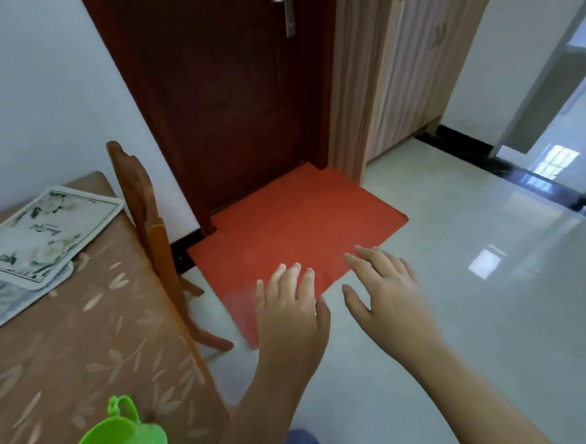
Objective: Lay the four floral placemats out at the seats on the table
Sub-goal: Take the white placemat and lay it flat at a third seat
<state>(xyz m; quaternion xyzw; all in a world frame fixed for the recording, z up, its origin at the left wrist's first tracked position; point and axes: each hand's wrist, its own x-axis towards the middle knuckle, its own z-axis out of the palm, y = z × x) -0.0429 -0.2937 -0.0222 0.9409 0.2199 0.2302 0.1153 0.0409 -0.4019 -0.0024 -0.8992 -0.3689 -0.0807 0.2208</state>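
Head view, left to right. A floral placemat (42, 233) lies well to the left of both hands and farther away than they are, at the far corner of the table (86, 337). It overlaps a second placemat (8, 304), so the two form a loose stack rather than occupying separate seats. Only these two mats can be confirmed; any others are out of frame. Judgement: distribution to the seats is not complete.

A green cup (116, 442) stands on the table's near part, below and left of the left hand. A wooden chair (148, 230) is tucked against the table edge between the stack and the hands, marking one seat.

The left hand (290, 307) is released, fingers spread, palm down, holding nothing. Just beside it, the right hand (388, 291) is likewise released and empty. Both hover clear of the table, above the floor, with a red floor mat (284, 222) under and beyond the fingertips and a dark door (235, 88) past that.

Judgement: with both hands free, the next action requires a reach back leftward to the stack.
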